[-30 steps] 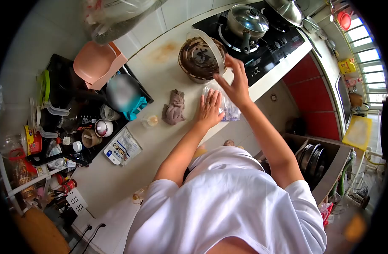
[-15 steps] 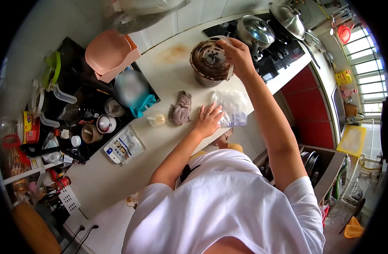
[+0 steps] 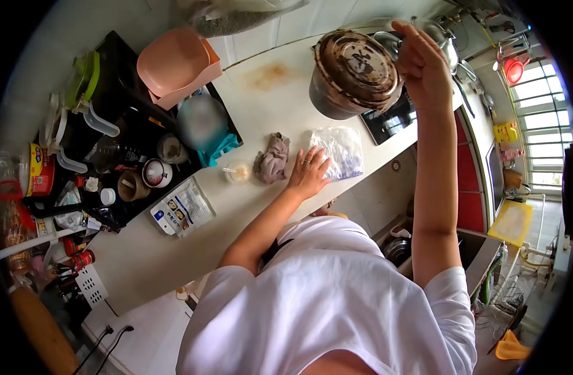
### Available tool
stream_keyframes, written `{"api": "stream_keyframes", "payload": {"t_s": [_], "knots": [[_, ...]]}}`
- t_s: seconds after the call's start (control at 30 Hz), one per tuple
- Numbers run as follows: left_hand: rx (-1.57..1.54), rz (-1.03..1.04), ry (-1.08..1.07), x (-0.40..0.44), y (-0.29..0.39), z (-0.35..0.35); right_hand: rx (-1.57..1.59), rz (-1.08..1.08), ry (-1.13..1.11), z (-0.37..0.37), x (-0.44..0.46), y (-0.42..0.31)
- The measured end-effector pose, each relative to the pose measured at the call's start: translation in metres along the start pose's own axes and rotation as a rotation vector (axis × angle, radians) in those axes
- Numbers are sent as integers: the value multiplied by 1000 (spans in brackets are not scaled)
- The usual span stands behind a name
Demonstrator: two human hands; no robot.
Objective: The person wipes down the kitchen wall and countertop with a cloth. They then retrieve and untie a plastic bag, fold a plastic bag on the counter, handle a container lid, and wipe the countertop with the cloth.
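My right hand (image 3: 421, 62) is raised over the counter's right part, its fingers closed on the handle of a tub (image 3: 356, 69) with a brown-stained lid. The tub hangs tilted above the counter, partly in front of the stove. My left hand (image 3: 309, 173) lies spread on the counter, its fingertips at the left edge of a clear plastic bag (image 3: 339, 153). A crumpled grey-brown cloth (image 3: 274, 158) is just left of that hand. Further left sit a small clear cup (image 3: 238, 172) and a white packet (image 3: 183, 207).
A black stove (image 3: 386, 122) with pots (image 3: 446, 40) is behind the tub. At the left, a black tray (image 3: 133, 206) holds jars and bottles beside a pink container (image 3: 174, 65). An open drawer (image 3: 480, 253) with pans is at the lower right.
My right hand has taken hold of the tub's handle and lifted the tub off the counter. My left hand has stayed down beside the plastic bag.
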State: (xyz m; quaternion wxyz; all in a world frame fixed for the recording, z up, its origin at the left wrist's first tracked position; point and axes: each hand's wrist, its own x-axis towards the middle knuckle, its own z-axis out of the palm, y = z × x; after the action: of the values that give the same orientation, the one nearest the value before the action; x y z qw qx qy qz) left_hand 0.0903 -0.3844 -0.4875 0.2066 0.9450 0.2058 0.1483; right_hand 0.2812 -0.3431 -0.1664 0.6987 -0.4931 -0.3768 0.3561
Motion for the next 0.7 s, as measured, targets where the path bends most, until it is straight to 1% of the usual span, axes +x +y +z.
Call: {"api": "stream_keyframes", "payload": {"t_s": [0.03, 0.07, 0.13, 0.17, 0.23, 0.27, 0.33, 0.37, 0.43, 0.47, 0.53, 0.57, 0.63, 0.67, 0.7], "knots": [[-67, 25, 84, 1, 0, -7, -11, 2, 10, 1, 0, -3], [-68, 21, 85, 1, -3, -12, 4, -18, -36, -11, 5, -2], [23, -233, 193, -1, -7, -32, 0, -21, -54, -19, 4, -7], [173, -315, 161, -3, -7, -48, -4, -27, -69, -19, 2, -10], [418, -435, 39, -18, -20, -44, -32, -45, -36, -11, -9, -14], [422, -440, 43, -23, -26, -41, -14, -45, -12, -11, -11, -15], [461, -487, -97, -31, -34, -33, 7, -48, 12, -11, -15, -17], [462, -486, -95, -31, -39, -27, 20, -50, 10, -11, -17, -18], [400, -518, 57, -28, -43, -24, 44, -53, 10, -14, -23, -21], [400, -515, 60, -28, -43, -24, 42, -56, 10, -16, -27, -23], [262, -630, 58, -27, -34, -49, 16, -59, 27, -18, -33, -26], [262, -630, 61, -28, -30, -64, 16, -61, 25, -19, -35, -28], [213, -550, 308, -27, -15, -100, 47, -64, -30, -21, -40, -33], [123, -511, 430, -23, -4, -123, 47, -66, -29, -21, -44, -35], [123, -510, 433, -20, 1, -138, 36, -74, -23, -18, -48, -37]]}}
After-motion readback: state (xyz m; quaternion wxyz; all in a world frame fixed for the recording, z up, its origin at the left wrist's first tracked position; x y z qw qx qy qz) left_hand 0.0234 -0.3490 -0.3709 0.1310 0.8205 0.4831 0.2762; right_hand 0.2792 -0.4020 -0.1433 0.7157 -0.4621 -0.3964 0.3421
